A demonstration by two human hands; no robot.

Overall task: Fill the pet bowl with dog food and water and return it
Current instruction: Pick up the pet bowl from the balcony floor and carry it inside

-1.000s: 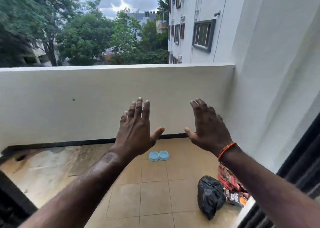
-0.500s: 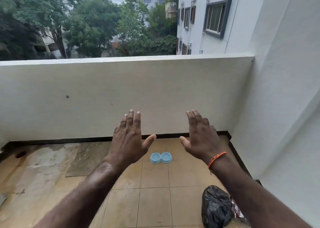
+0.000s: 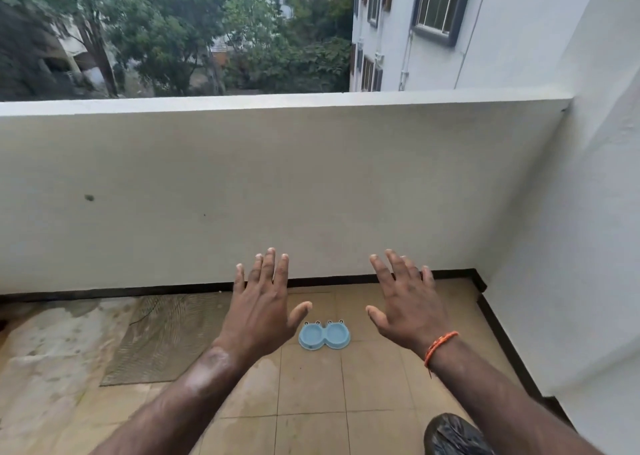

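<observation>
A light blue double pet bowl with two round cups lies on the tiled balcony floor near the far wall; both cups look empty. My left hand is held out in the air, palm down, fingers straight and spread, left of the bowl in the picture. My right hand, with an orange thread band at its wrist, is held out the same way to the bowl's right. Neither hand touches anything. The bowl shows between the two hands, well beyond them.
A black plastic bag lies on the floor at the lower right, partly behind my right forearm. A white parapet wall closes the balcony ahead, a white wall the right. The tiles at left are wet and stained.
The view has tilted down and moved forward towards the bowl. Both hands stay outstretched and empty. The colourful packet beside the black bag has left the picture.
</observation>
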